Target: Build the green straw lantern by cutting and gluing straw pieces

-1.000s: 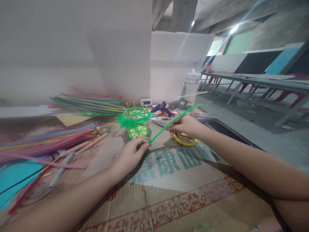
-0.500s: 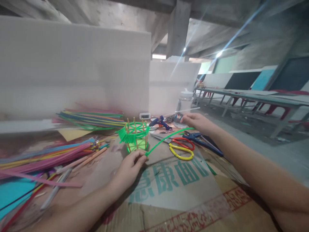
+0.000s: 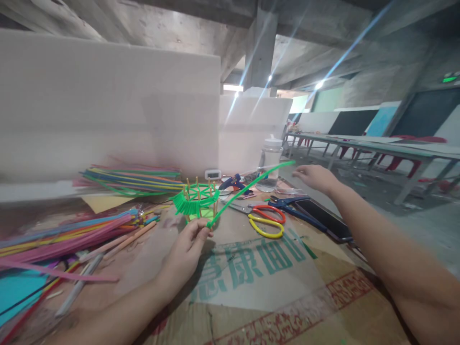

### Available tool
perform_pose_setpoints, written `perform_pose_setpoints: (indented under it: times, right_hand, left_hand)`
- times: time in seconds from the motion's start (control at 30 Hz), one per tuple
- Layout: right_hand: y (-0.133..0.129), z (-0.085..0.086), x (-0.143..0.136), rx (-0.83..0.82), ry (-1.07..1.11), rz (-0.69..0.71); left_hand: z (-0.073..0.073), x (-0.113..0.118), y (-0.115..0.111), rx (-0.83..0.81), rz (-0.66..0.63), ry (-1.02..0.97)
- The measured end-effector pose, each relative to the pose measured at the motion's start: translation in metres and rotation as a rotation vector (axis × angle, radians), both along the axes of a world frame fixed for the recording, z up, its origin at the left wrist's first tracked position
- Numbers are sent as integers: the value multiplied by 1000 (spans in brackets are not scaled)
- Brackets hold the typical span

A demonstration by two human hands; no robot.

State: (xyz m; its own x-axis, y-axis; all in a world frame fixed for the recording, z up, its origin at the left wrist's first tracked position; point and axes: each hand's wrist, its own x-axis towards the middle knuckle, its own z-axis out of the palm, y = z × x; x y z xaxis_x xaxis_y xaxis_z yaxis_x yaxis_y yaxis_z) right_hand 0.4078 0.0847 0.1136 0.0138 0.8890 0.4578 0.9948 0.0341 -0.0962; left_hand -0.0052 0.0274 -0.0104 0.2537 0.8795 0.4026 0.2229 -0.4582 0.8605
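Observation:
My left hand pinches one end of a long green pipe cleaner, which slants up to the right. Its far tip rises free, close to the fingertips of my right hand. That hand hovers above the right side of the table with its fingers stretched out, holding nothing. Just behind my left hand stands a small round model of green pipe cleaners and wooden sticks, with a green fringe. My left fingers partly cover its lower ring. Scissors with one red and one yellow handle lie to its right.
A blue glue gun, a clear bottle and a small white clock stand at the back. Blue pliers lie beside a dark phone. Bundles of coloured pipe cleaners fill the left. Cardboard covers the table.
My right hand has moved right, away from the green pipe cleaner. The pipe cleaner's far end has sprung up and straightened. My left hand keeps its pinch. The view has shifted slightly.

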Motion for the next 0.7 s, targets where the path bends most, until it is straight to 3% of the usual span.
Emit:
perform_pose_setpoints:
  times: [0.17, 0.27, 0.43, 0.7]
  right_hand:
    - [-17, 4, -59, -375, 490, 603]
    - [-39, 2, -104, -484, 570, 831]
    - [-63, -9, -158, -404, 630, 775]
    - [-56, -39, -188, -411, 680, 731]
  left_hand:
    - [5, 1, 0, -19, -9, 17]
    - [6, 1, -1, -33, -4, 31]
    - [5, 1, -1, -19, -20, 53]
    - [7, 3, -4, 28, -63, 95]
